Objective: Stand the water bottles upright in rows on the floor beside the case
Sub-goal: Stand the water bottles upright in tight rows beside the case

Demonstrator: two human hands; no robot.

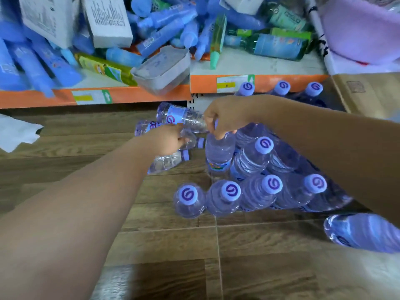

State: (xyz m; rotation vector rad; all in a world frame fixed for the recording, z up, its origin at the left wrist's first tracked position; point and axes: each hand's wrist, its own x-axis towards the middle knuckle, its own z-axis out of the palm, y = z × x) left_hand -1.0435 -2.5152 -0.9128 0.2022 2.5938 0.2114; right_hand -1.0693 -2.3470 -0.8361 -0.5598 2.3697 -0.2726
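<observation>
The right hand (225, 118) has its fingers curled tight over the cap of an upright bottle (218, 154). This bottle sits at the 9 o'clock end of the second row, touching its capped neighbour (264, 145). The front row (231, 190) stands just at 6 o'clock of it, four caps in line on the wood floor (151, 234).

The left hand (171, 140) reaches toward 10 o'clock. Its fingers are closed on a lying bottle (190, 138) among the loose bottles (179, 116) on their sides below the shelf edge (129, 96). The cardboard case (368, 92) is off at 2 o'clock, with more caps showing beside it.

To do this step well, the right hand should press the base flat and snug against its neighbour. It should keep the cap in line with the row behind the front one, and let go only once the bottle no longer rocks. The left hand should lift its bottle by the neck and swing it upright clear of the rows. A sideways drag could topple the close-packed bottles.
</observation>
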